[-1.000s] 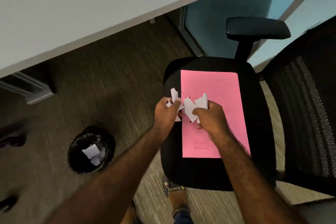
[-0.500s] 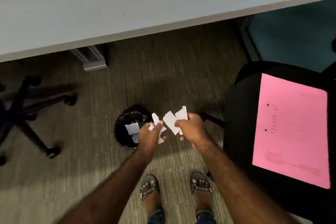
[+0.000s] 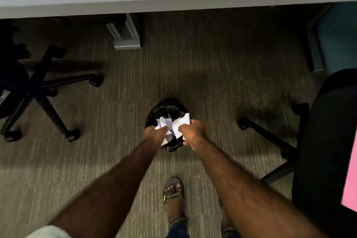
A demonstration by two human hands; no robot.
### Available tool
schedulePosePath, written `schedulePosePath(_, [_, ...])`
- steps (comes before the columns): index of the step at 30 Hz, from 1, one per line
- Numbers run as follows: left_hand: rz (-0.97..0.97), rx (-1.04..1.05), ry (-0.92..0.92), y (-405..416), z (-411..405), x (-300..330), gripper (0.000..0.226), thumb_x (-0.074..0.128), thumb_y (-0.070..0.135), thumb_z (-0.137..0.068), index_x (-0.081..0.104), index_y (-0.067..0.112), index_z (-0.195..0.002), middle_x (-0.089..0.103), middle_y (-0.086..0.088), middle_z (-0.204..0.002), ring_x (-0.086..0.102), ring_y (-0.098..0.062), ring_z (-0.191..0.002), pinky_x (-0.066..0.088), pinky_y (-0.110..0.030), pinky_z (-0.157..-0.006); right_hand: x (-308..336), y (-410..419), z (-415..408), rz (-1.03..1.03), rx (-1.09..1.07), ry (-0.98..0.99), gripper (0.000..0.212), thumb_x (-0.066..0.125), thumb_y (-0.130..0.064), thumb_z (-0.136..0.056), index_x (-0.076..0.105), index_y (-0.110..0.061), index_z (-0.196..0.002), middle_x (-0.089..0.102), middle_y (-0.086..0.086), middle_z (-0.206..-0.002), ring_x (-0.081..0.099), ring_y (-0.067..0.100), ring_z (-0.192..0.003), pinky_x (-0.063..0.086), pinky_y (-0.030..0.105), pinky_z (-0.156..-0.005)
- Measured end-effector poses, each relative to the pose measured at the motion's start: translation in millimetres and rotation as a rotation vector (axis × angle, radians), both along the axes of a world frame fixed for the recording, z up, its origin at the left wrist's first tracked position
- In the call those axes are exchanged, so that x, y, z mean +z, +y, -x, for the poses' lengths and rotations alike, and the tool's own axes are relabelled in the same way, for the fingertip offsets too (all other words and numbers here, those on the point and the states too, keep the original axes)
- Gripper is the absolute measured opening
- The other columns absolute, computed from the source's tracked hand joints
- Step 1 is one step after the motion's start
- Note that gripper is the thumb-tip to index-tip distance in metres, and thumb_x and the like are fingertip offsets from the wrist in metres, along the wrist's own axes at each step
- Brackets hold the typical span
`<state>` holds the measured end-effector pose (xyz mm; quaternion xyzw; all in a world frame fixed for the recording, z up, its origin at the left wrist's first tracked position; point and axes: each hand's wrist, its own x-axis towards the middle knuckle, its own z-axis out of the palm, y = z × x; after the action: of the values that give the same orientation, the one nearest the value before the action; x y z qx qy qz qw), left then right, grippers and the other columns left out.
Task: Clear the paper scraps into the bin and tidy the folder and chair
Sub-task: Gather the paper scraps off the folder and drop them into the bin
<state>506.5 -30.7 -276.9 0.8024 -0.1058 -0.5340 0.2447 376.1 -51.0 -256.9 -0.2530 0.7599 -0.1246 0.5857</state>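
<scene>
**Over the bin: both fists full of scraps**

Over the bin mouth, left hand and right hand are each closed on a bunch of white paper scraps, corners poking out past the knuckles. Judgement: near weightless, limp, loose pieces, so they will flutter and drift; hold the bunch pinched at its middle and release low. Black-lined bin sits directly below on the carpet, scraps already inside. Pink folder lies on the chair seat, far right, well apart from the bin.
</scene>
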Motion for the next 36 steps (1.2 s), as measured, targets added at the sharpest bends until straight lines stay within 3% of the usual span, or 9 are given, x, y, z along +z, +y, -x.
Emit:
schedulePosePath(4, [-0.016,0.013,-0.023,-10,-16,-28,0.018,0.081,0.017,-0.087,0.07,0.003,-0.088,0.067,-0.008,-0.077,0.072,-0.03,-0.082,0.062,-0.044,-0.084,-20,-11,-20,-0.044,-0.001,-0.035,0.036,0.084,-0.013,-0.08,0.07,-0.01,-0.114,0.074,0.009,-0.098,0.069,0.021,-0.073,0.059,0.034,-0.051])
schedulePosePath(8, [-0.032,0.027,-0.023,-12,-23,-47,0.027,0.087,0.026,-0.083,0.064,0.016,-0.071,0.071,-0.01,-0.079,0.07,-0.026,-0.075,0.059,-0.041,-0.076,-37,-11,-30,-0.072,-0.099,-0.103,0.053,0.091,-0.012,-0.074,0.067,-0.007,-0.121,0.077,0.014,-0.111,0.075,0.027,-0.091,0.056,0.031,-0.055])
schedulePosePath(15, [-0.065,0.109,0.005,-10,-34,-63,0.05,0.087,0.035,-0.078,0.073,-0.002,-0.108,0.077,-0.018,-0.098,0.077,-0.032,-0.086,0.065,-0.046,-0.083,-51,-9,-37,-0.03,-0.115,-0.176,0.073,0.095,-0.007,-0.069,0.06,-0.012,-0.133,0.071,0.006,-0.124,0.071,0.025,-0.106,0.062,0.04,-0.084])
schedulePosePath(17, [-0.076,0.125,0.028,-12,-34,-61,0.044,0.084,0.043,-0.081,0.072,0.004,-0.095,0.076,-0.015,-0.091,0.076,-0.031,-0.085,0.065,-0.046,-0.085,-52,-8,-39,-0.015,-0.112,-0.179,0.082,0.096,-0.01,-0.066,0.059,-0.013,-0.139,0.069,0.007,-0.13,0.07,0.027,-0.111,0.061,0.044,-0.094])
schedulePosePath(21, [-0.063,0.171,-0.024,-19,-31,-55,0.043,0.079,0.054,-0.082,0.064,0.015,-0.074,0.069,-0.007,-0.076,0.07,-0.025,-0.071,0.065,-0.044,-0.085,-47,-11,-35,0.011,-0.142,-0.249,0.074,0.087,-0.001,-0.076,0.057,-0.014,-0.143,0.07,0.009,-0.133,0.067,0.025,-0.117,0.058,0.037,-0.089])
schedulePosePath(25, [-0.041,0.169,-0.045,-19,-29,-45,0.065,0.076,0.065,-0.068,0.073,0.006,-0.096,0.076,-0.014,-0.09,0.075,-0.029,-0.079,0.066,-0.048,-0.084,-37,-12,-28,0.012,-0.142,-0.246,0.078,0.089,-0.008,-0.076,0.055,-0.015,-0.146,0.069,0.006,-0.135,0.067,0.024,-0.12,0.055,0.045,-0.105])
schedulePosePath(30, [0.021,0.063,-0.138,-20,-19,-60,0.076,0.071,0.075,-0.057,0.075,0.01,-0.095,0.08,-0.015,-0.099,0.077,-0.034,-0.089,0.064,-0.051,-0.085,-15,-8,3,0.088,-0.125,-0.26,0.056,0.084,-0.003,-0.082,0.062,-0.008,-0.133,0.069,-0.001,-0.102,0.067,0.019,-0.098,0.058,0.036,-0.089])
schedulePosePath(34, [0.135,-0.054,-0.211,-29,32,4,0.042,0.068,0.055,-0.084,0.076,0.013,-0.085,0.079,-0.009,-0.087,0.074,-0.03,-0.089,0.061,-0.043,-0.091,8,-1,41,0.202,-0.129,-0.213,0.053,0.085,-0.009,-0.082,0.064,-0.012,-0.131,0.071,0.012,-0.124,0.07,0.023,-0.107,0.06,0.038,-0.092])
schedulePosePath(36, [0.183,-0.091,-0.226,-31,65,21,0.053,0.065,0.065,-0.084,0.077,0.014,-0.087,0.08,-0.009,-0.088,0.074,-0.031,-0.09,0.06,-0.046,-0.09,23,3,70,0.264,-0.147,-0.186,0.051,0.086,-0.014,-0.082,0.066,-0.016,-0.129,0.072,0.008,-0.12,0.071,0.019,-0.106,0.059,0.031,-0.086])
